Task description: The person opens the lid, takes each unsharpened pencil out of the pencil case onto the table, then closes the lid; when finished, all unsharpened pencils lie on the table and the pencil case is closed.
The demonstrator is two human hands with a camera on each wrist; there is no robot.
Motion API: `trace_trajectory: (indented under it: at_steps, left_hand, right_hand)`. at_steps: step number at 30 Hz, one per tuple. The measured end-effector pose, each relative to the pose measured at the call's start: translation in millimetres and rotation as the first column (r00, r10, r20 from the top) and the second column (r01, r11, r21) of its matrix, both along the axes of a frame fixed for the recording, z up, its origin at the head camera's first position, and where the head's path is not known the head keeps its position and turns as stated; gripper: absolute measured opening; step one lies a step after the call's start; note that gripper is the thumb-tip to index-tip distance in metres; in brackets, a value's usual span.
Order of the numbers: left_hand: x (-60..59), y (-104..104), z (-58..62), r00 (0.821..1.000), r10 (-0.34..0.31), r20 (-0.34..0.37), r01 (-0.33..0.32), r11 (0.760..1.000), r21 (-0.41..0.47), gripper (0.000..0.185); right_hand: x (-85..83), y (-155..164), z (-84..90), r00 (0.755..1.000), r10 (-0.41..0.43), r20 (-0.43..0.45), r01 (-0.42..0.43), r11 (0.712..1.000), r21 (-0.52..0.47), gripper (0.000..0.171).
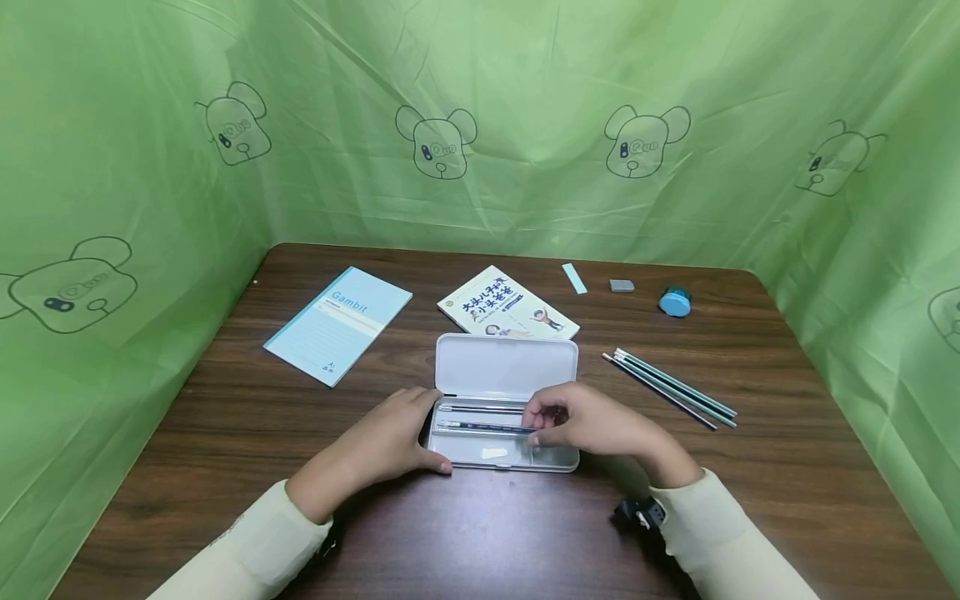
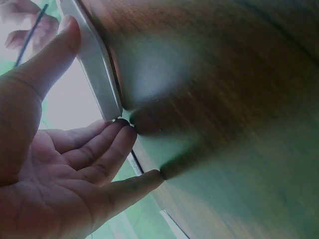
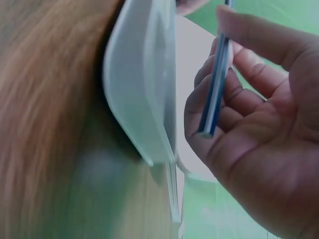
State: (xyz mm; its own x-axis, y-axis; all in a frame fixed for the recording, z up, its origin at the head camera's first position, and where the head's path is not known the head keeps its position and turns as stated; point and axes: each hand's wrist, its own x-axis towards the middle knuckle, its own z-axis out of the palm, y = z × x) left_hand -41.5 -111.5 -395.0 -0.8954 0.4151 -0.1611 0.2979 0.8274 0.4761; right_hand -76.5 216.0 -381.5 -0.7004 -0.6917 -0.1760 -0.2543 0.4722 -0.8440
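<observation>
An open white pencil case (image 1: 504, 417) lies near the table's (image 1: 225, 417) front middle. The left hand (image 1: 390, 442), fingers straight, steadies its left end. The right hand (image 1: 592, 425) pinches a blue pencil (image 1: 487, 427) over the tray.

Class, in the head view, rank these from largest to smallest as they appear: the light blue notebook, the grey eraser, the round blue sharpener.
1. Light blue notebook, clearly the largest.
2 and 3. Round blue sharpener and grey eraser look alike in size; too close to rank.

Pencils (image 1: 670, 388) right of case (image 1: 501, 367); book (image 1: 508, 312) behind.
</observation>
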Motion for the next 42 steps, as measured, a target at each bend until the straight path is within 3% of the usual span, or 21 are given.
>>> trace_trajectory:
  at_steps: [5,11,15,20,26,34,42]
  left_hand:
    - [0.2,0.2,0.7,1.000,0.002,0.005,-0.002,1.000,-0.003,0.106]
    - [0.3,-0.8,1.8,1.000,0.000,0.005,0.000,1.000,-0.004,0.107]
    - [0.1,-0.7,3.5,1.000,0.001,0.004,-0.001,1.000,-0.001,0.106]
    - [0.1,-0.3,5.2,1.000,0.002,0.001,-0.002,1.000,-0.006,0.105]
    - [2.7,1.1,5.1,1.000,0.012,0.013,-0.012,1.000,-0.008,0.106]
    - [5.5,1.8,1.7,1.000,0.010,0.019,-0.010,1.000,0.010,0.106]
    - [3.7,0.6,2.2,1.000,0.006,0.011,-0.006,1.000,0.001,0.106]
  right_hand:
    - [0.4,31.8,6.6,0.998,-0.056,0.009,0.057,0.998,-0.030,0.013]
    - [6.9,88.1,14.2,0.977,-0.201,-0.073,0.202,0.979,0.002,0.013]
    - [13.5,128.6,19.1,0.941,-0.320,-0.110,0.324,0.946,0.018,0.013]
    - [11.3,177.3,14.4,0.874,-0.473,-0.108,0.481,0.875,0.060,0.021]
    - [-1.9,211.6,-4.0,0.823,-0.547,-0.152,0.565,0.817,0.119,0.027]
    - [-18.3,221.4,-23.3,0.819,-0.540,-0.197,0.574,0.786,0.229,0.028]
    - [-29.8,220.8,-26.2,0.837,-0.512,-0.194,0.547,0.793,0.268,0.027]
